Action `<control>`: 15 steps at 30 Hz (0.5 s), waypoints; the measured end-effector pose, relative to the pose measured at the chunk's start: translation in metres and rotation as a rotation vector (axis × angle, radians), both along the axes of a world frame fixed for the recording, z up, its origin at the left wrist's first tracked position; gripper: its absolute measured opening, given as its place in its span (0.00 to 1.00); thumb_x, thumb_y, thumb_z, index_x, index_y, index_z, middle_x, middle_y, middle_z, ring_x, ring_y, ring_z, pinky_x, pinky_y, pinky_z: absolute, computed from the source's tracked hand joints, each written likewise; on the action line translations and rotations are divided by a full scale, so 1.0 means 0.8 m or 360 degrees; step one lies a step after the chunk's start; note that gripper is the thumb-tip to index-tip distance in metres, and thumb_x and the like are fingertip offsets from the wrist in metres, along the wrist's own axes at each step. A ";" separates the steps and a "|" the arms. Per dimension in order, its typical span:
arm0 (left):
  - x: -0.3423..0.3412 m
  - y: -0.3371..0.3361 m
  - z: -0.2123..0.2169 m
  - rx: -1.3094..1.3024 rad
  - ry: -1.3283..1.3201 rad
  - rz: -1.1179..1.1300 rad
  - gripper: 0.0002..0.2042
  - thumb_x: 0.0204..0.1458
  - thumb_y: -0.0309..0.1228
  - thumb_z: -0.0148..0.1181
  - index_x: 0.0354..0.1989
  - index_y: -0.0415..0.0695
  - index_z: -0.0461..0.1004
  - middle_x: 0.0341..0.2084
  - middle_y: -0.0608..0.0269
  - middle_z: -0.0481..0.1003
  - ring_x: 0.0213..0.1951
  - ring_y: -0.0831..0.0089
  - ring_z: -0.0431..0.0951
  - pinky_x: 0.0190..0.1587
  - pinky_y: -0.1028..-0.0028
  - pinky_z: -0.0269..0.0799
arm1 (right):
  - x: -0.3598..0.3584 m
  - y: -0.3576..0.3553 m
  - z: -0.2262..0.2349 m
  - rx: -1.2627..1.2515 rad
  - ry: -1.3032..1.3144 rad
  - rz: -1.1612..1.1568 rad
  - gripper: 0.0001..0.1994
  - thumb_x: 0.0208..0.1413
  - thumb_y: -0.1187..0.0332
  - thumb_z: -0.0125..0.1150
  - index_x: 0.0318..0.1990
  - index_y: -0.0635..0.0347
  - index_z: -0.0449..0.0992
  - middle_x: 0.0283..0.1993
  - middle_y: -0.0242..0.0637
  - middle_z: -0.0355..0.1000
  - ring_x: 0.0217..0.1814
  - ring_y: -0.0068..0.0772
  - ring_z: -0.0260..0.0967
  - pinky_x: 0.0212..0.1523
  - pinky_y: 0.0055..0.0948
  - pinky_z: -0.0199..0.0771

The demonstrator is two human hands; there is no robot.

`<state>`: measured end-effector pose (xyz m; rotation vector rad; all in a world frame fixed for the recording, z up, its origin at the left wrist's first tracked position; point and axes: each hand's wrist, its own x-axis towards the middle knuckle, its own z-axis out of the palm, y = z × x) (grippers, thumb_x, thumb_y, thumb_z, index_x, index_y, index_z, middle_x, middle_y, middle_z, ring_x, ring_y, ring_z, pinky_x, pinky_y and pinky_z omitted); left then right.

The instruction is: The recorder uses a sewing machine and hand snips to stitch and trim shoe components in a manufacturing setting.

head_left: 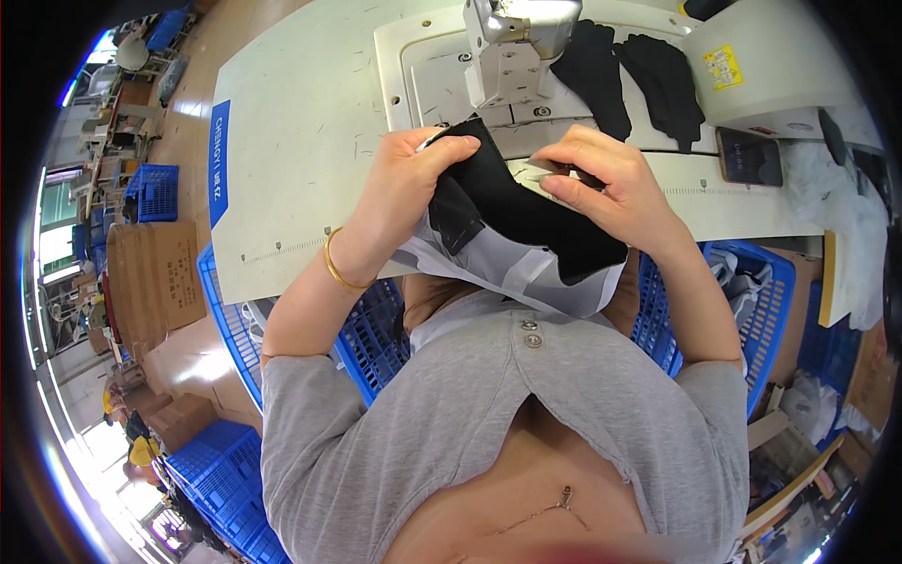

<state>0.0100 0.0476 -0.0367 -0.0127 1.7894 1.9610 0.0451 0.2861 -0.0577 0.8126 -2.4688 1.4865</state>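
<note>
My left hand [399, 183] pinches the upper corner of a black and light-grey fabric piece [526, 211] between thumb and fingers. The fabric hangs from the table edge toward my lap, its black side facing up and its pale part below. Close to the fabric's upper edge, my right hand [606, 179] is closed on a small tool with pale metal blades [534, 171]. It looks like thread snips, though the fingers cover most of it. Just beyond both hands stands the head of a sewing machine [512, 56].
Black cut fabric pieces [662, 85] lie right of the machine head. A phone [750, 156] rests on the table's right side, beside clear plastic wrap [827, 193]. Blue baskets [371, 329] flank my lap. Thread scraps dot the white tabletop [291, 141]. A cardboard box [155, 287] stands at left.
</note>
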 end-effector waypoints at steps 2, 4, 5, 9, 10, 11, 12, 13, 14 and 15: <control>-0.001 -0.002 -0.003 -0.0004 -0.0015 -0.0050 0.08 0.55 0.29 0.59 0.32 0.35 0.78 0.26 0.63 0.79 0.26 0.81 0.76 0.28 0.82 0.71 | -0.001 0.000 0.004 0.0063 -0.0027 0.0078 0.13 0.54 0.65 0.64 0.41 0.66 0.77 0.31 0.37 0.71 0.30 0.32 0.70 0.30 0.27 0.68; -0.001 -0.001 0.000 0.0030 -0.0053 -0.0075 0.08 0.54 0.29 0.59 0.32 0.34 0.78 0.26 0.63 0.79 0.26 0.81 0.76 0.29 0.81 0.71 | -0.001 0.000 0.004 0.0126 -0.0055 0.0152 0.13 0.54 0.66 0.64 0.42 0.66 0.77 0.32 0.38 0.71 0.32 0.33 0.70 0.32 0.27 0.69; -0.001 -0.001 0.001 0.0065 -0.0092 -0.0103 0.09 0.54 0.29 0.59 0.32 0.34 0.78 0.26 0.62 0.79 0.26 0.80 0.77 0.29 0.81 0.72 | -0.002 -0.002 0.003 0.0132 -0.0004 0.0174 0.14 0.53 0.66 0.65 0.42 0.66 0.77 0.31 0.38 0.71 0.31 0.33 0.70 0.31 0.27 0.69; 0.000 0.002 0.001 0.0133 -0.0108 -0.0146 0.09 0.54 0.29 0.59 0.32 0.34 0.78 0.26 0.61 0.79 0.26 0.79 0.77 0.29 0.81 0.72 | -0.004 -0.008 -0.002 0.0111 0.0145 0.0213 0.15 0.50 0.65 0.67 0.41 0.65 0.77 0.31 0.37 0.71 0.28 0.33 0.70 0.28 0.27 0.69; 0.001 0.005 0.002 0.0152 -0.0152 -0.0133 0.09 0.54 0.29 0.59 0.32 0.34 0.78 0.26 0.61 0.79 0.26 0.79 0.77 0.29 0.81 0.73 | -0.005 -0.009 -0.003 0.0111 0.0144 0.0214 0.15 0.50 0.65 0.67 0.41 0.65 0.77 0.31 0.37 0.71 0.28 0.33 0.70 0.28 0.27 0.69; 0.002 0.007 0.002 0.0172 -0.0196 -0.0120 0.09 0.54 0.29 0.59 0.32 0.34 0.78 0.26 0.61 0.79 0.26 0.79 0.78 0.30 0.81 0.73 | -0.006 -0.009 -0.003 0.0128 0.0205 0.0202 0.15 0.50 0.64 0.67 0.41 0.65 0.77 0.30 0.37 0.71 0.28 0.32 0.70 0.27 0.27 0.69; 0.001 0.006 0.001 0.0172 -0.0197 -0.0119 0.09 0.54 0.29 0.59 0.32 0.34 0.78 0.26 0.61 0.79 0.26 0.79 0.78 0.30 0.81 0.73 | -0.006 -0.010 -0.003 0.0146 0.0265 0.0189 0.15 0.49 0.64 0.67 0.40 0.65 0.77 0.30 0.37 0.71 0.28 0.32 0.70 0.27 0.27 0.68; 0.000 0.005 0.000 0.0197 -0.0202 -0.0136 0.08 0.54 0.29 0.59 0.33 0.34 0.78 0.27 0.60 0.79 0.26 0.79 0.78 0.30 0.80 0.74 | -0.006 -0.010 -0.003 0.0146 0.0265 0.0191 0.15 0.49 0.64 0.67 0.40 0.65 0.77 0.30 0.37 0.71 0.28 0.32 0.70 0.27 0.27 0.68; -0.001 0.004 -0.002 0.0221 -0.0208 -0.0154 0.08 0.54 0.29 0.59 0.33 0.34 0.78 0.27 0.60 0.79 0.27 0.78 0.78 0.31 0.80 0.74 | -0.006 -0.011 -0.003 0.0173 0.0311 0.0161 0.13 0.49 0.64 0.68 0.39 0.64 0.78 0.29 0.37 0.70 0.27 0.33 0.70 0.26 0.28 0.68; -0.002 0.003 -0.004 0.0221 -0.0207 -0.0152 0.08 0.54 0.29 0.59 0.33 0.34 0.78 0.27 0.60 0.79 0.27 0.78 0.78 0.31 0.80 0.74 | -0.006 -0.011 -0.004 0.0199 0.0357 0.0132 0.12 0.50 0.65 0.68 0.37 0.63 0.78 0.28 0.36 0.70 0.26 0.34 0.69 0.26 0.29 0.68</control>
